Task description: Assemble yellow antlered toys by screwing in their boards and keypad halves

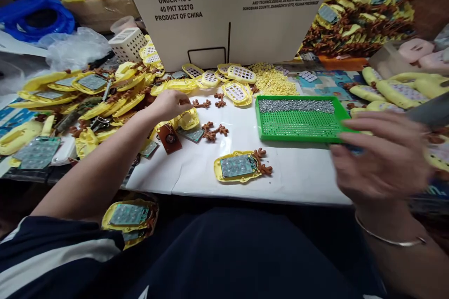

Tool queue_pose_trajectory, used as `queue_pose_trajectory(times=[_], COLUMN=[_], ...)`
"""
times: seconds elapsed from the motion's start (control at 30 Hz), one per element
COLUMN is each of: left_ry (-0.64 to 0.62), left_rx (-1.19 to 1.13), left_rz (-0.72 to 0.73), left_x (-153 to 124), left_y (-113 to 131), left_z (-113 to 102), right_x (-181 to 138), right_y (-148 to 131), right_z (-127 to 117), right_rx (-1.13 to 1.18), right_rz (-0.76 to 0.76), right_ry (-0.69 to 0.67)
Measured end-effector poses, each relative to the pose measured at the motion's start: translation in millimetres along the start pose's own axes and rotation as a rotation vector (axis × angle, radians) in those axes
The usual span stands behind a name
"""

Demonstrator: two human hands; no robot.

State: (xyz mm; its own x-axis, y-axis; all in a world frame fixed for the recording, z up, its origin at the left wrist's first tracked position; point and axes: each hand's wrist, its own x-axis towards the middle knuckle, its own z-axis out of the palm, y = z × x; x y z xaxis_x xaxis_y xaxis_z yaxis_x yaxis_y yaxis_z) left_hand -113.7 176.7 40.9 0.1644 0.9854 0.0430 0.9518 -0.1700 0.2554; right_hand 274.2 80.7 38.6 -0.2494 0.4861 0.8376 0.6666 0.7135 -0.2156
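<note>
My left hand (171, 103) is stretched out to the pile of yellow shells (105, 88) that covers the left end of the bench (196, 177). Its fingers are curled down at the edge of the pile. I cannot tell whether they have closed on a piece or only rest on it. A brown antler piece (201, 103) lies just beside the fingertips, and more antlers (213, 131) are scattered a little nearer the front edge. I judge they are left loose there so that one can be picked up without searching.

My right hand (382, 159) hangs blurred over the right front part of the bench, its fingers spread and loosely open. I see nothing held in it. It is just beside the near right corner of the green tray (298, 124). The tray sits flat, right of the middle, with small silver screws (296, 106) gathered in a band along its far side. I think the dimpled floor is meant to stop them rolling.

One shell with a circuit board (238, 167) lies face up and alone near the front edge at the middle, antlers already on it. That spot seems to be kept as the working place. A cardboard box (228, 9) stands along the back edge like a wall, with a heap of yellow buttons (273, 81) at its foot.
</note>
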Motion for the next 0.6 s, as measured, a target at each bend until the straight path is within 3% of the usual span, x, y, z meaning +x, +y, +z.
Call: queue_pose_trajectory(times=[0.1, 0.27, 0.4, 0.5, 0.6], left_ry=[-0.015, -0.024, 0.000, 0.044, 0.069], left_rx=[-0.008, -0.015, -0.016, -0.025, -0.055], left_rz=[0.043, 0.114, 0.098, 0.023, -0.078], left_x=[-3.9, 9.1, 37.3, 62.4, 83.7], left_y=[15.2, 50.7, 77.6, 92.3, 100.5], left_z=[5.2, 21.8, 38.4, 45.9, 47.9], right_x=[7.8, 14.3, 25.7, 51.9, 80.1], right_y=[-21.7, -19.8, -4.6, 20.8, 64.1], right_z=[25.4, 66.5, 89.4, 101.2, 107.2], right_rx=[-0.018, -0.018, -0.032, -0.111, -0.251], right_rz=[-0.139, -0.075, 0.017, 0.200, 0.459], right_ry=[-0.118, -0.425, -0.571, -0.551, -0.422])
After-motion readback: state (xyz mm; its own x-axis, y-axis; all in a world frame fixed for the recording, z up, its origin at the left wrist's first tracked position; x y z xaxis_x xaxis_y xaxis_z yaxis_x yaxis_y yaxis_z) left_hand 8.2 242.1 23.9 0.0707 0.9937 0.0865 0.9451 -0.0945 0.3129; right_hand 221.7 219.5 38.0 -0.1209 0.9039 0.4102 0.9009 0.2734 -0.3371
